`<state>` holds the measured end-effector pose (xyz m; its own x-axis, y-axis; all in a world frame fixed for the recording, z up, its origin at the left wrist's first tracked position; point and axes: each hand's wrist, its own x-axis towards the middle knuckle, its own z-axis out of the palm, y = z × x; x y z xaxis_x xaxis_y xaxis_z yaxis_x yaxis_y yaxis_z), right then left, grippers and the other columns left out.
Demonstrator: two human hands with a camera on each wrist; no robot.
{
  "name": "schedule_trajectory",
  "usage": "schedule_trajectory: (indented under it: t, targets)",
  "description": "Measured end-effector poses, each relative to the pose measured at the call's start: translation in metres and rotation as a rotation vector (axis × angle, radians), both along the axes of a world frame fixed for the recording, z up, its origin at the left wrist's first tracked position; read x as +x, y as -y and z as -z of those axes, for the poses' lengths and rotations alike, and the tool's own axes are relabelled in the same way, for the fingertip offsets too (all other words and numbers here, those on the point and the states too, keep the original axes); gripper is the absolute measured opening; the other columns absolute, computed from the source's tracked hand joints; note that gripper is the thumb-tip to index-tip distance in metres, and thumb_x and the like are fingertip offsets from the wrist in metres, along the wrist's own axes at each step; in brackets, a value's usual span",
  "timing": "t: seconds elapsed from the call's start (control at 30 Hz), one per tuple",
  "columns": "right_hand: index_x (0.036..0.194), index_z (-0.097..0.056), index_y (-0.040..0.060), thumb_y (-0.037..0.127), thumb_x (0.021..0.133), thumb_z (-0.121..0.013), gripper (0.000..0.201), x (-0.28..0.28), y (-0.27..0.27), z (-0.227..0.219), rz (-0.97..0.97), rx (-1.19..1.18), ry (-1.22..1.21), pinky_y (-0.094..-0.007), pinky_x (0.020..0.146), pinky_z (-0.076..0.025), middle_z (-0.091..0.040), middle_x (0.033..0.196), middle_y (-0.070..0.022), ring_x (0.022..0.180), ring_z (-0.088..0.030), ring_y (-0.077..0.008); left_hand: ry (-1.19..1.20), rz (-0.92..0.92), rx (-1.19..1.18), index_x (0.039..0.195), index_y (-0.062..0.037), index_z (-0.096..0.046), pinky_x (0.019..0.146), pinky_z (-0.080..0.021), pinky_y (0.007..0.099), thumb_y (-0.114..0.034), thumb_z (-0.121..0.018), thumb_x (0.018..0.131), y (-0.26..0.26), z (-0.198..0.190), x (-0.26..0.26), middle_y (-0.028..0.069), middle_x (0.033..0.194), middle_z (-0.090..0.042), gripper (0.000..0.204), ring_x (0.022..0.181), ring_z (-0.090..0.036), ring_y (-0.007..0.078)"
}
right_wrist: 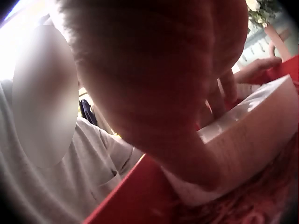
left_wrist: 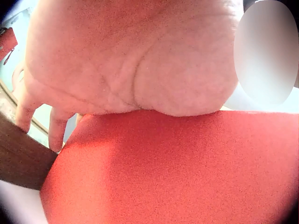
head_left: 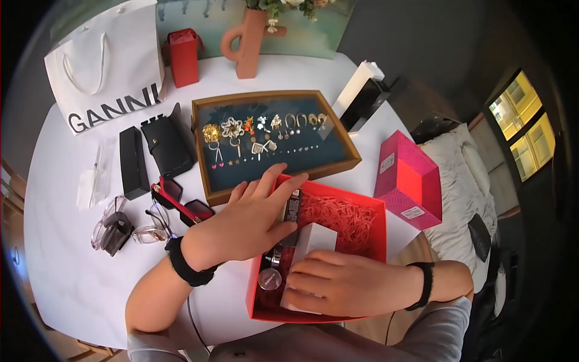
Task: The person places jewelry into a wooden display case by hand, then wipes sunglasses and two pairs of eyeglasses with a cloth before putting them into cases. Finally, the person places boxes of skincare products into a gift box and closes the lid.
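Observation:
An open red box (head_left: 377, 226) lined with shredded red paper (head_left: 341, 217) sits at the table's front edge. Inside it, my right hand (head_left: 344, 283) grips a long white box (head_left: 319, 237), thumb along one side and fingers on the other in the right wrist view. My left hand (head_left: 238, 226) rests with spread fingers over the box's left rim, its palm against the red wall (left_wrist: 163, 163) in the left wrist view. Under the left thumb lies a narrow dark box (head_left: 293, 209). A round silver-topped container (head_left: 269, 279) and a small bottle (head_left: 274, 258) lie along the left inside.
Behind the red box stands a wooden jewellery tray (head_left: 277, 169). Several glasses (head_left: 148, 234) and red-and-black sunglasses (head_left: 192, 208) lie left, near black cases (head_left: 134, 163). A pink box (head_left: 398, 145) stands right. A white paper bag (head_left: 105, 66) and a vase (head_left: 248, 48) are behind.

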<state>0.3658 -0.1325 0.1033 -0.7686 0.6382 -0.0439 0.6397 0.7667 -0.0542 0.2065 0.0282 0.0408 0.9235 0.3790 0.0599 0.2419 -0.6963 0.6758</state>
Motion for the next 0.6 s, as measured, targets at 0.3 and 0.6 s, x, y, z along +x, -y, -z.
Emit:
schedule_trajectory:
  t: [0.3,0.6]
  targets:
    - [0.141,-0.039,-0.0022,0.007,0.071,-0.077,0.08,0.063,-0.012,-0.046,0.415,0.22,-0.629,-0.0385,0.095,-0.05,-0.061,0.124,-0.0208,0.111,-0.064,-0.0294,0.113,-0.05,0.155,0.154,-0.0117,-0.033,0.115,-0.029,0.0535,-0.031,-0.061,0.097,-0.006,0.002,-0.001,0.0251,0.155,-0.024,0.066,0.138,-0.035,0.049]
    - [0.12,-0.061,-0.003,0.005,0.072,-0.075,0.05,0.025,-0.03,-0.034,0.001,0.332,-0.376,-0.0466,0.099,-0.049,-0.062,0.127,-0.0222,0.119,-0.059,-0.0388,0.611,0.16,-1.392,0.157,-0.0099,-0.021,0.106,-0.042,0.0344,-0.028,-0.048,0.107,0.016,-0.038,-0.003,0.0096,0.137,-0.052,0.06,0.127,-0.05,0.0161]
